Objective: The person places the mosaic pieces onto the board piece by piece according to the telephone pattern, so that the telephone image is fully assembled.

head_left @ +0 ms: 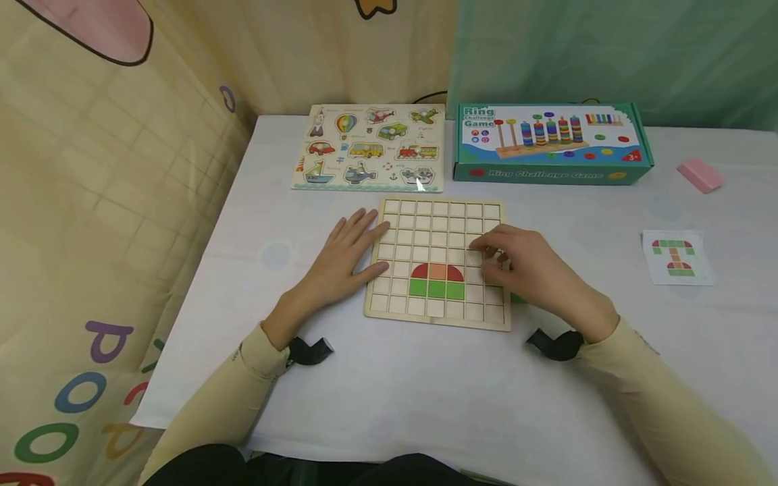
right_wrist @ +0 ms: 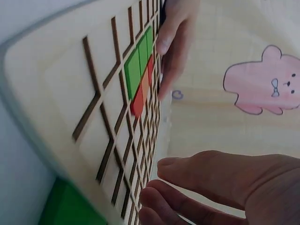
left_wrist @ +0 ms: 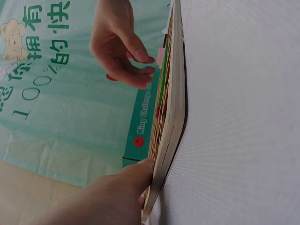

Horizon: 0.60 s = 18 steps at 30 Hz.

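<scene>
A wooden grid board lies on the white table. In it sit a row of green squares and, above them, an orange square between two red quarter-round pieces. My left hand rests at the board's left edge, fingers spread, thumb on the frame. Over the board's right side is my right hand, fingers bent toward the thumb. Red bits show beside and between its fingers in the left wrist view, seemingly a red piece; its shape is mostly hidden. The fingertips look apart in the right wrist view.
Behind the board are a vehicle picture puzzle and a green Ring Challenge Game box. To the right lie a pink block and a pattern card. Something green shows by the board's right edge, under the right hand.
</scene>
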Motion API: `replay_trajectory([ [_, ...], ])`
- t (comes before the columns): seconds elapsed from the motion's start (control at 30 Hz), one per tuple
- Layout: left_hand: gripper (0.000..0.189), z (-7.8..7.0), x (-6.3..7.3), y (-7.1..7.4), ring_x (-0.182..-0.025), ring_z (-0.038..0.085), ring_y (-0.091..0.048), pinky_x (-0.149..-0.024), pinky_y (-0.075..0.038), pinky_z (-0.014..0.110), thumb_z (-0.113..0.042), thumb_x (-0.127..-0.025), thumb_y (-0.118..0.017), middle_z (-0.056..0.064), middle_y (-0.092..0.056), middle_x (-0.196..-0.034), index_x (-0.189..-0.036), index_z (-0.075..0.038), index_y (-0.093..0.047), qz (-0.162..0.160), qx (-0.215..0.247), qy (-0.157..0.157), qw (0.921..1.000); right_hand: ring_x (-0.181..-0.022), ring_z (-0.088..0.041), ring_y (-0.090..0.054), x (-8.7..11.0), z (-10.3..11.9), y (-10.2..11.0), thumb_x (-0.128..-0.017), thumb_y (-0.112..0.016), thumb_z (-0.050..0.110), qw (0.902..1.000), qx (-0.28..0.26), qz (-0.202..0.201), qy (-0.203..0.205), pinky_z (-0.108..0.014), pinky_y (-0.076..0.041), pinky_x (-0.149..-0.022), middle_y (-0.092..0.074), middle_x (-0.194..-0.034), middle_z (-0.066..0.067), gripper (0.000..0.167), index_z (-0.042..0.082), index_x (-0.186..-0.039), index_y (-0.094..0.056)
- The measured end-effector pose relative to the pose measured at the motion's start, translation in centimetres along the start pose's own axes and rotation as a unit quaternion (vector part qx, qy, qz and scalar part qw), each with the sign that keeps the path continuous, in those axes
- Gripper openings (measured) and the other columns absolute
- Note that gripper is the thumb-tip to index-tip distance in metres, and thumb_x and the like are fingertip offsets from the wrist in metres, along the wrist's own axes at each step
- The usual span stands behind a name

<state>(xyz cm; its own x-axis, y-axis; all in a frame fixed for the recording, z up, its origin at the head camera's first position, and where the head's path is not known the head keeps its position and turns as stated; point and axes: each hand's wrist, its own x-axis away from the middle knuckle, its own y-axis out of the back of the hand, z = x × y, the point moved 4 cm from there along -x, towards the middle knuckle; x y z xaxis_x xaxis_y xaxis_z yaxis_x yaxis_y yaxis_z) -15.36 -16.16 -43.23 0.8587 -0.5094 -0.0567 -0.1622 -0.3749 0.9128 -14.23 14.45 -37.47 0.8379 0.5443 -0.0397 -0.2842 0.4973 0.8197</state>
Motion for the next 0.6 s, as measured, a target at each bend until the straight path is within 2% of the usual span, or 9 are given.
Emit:
replay_trajectory([
  [0.27, 0.072, 0.1, 0.1, -0.1, -0.165, 0.033, -0.01, -0.134, -0.003, 0.052, -0.046, -0.104, -0.061, 0.013, -0.021, -0.176, -0.165, -0.016, -0.037, 0.002, 0.0, 0.001, 1.0, -0.102, -0.033, -0.069, 1.8, -4.9, 2.8, -0.093, -0.079, 0.005, 0.9947, 0.015, -0.028, -0.098, -0.056, -0.06, -0.09, -0.074, -0.113, -0.017, 0.03, 0.0, -0.122, -0.074],
  [0.43, 0.072, 0.1, 0.1, -0.1, -0.165, 0.032, -0.01, -0.134, -0.003, 0.052, -0.047, -0.104, -0.061, 0.012, -0.021, -0.176, -0.165, -0.017, -0.036, 0.004, -0.001, 0.001, 1.0, -0.105, -0.035, -0.066, 2.2, -7.0, 3.7, -0.095, -0.079, 0.013, 0.9885, 0.004, 0.012, -0.151, -0.059, -0.058, -0.094, -0.073, -0.113, -0.018, 0.032, 0.0, -0.123, -0.073],
  [0.53, 0.072, 0.0, 0.1, -0.1, -0.165, 0.032, -0.01, -0.134, -0.003, 0.052, -0.047, -0.104, -0.061, 0.012, -0.021, -0.176, -0.165, -0.016, -0.036, 0.002, 0.0, 0.0, 1.0, -0.103, -0.034, -0.067, 2.7, -7.8, 4.5, -0.093, -0.082, 0.014, 0.9864, 0.009, 0.043, -0.158, -0.058, -0.059, -0.093, -0.074, -0.11, -0.016, 0.033, 0.0, -0.122, -0.074],
  [0.6, 0.072, 0.0, 0.1, 0.0, -0.165, 0.032, -0.01, -0.134, -0.003, 0.052, -0.047, -0.104, -0.061, 0.012, -0.02, -0.176, -0.165, -0.016, -0.036, 0.002, -0.001, 0.0, 1.0, -0.101, -0.032, -0.068, 3.0, -8.2, 4.9, -0.09, -0.084, 0.013, 0.986, 0.014, 0.056, -0.156, -0.053, -0.06, -0.091, -0.075, -0.108, -0.014, 0.034, 0.002, -0.121, -0.075],
])
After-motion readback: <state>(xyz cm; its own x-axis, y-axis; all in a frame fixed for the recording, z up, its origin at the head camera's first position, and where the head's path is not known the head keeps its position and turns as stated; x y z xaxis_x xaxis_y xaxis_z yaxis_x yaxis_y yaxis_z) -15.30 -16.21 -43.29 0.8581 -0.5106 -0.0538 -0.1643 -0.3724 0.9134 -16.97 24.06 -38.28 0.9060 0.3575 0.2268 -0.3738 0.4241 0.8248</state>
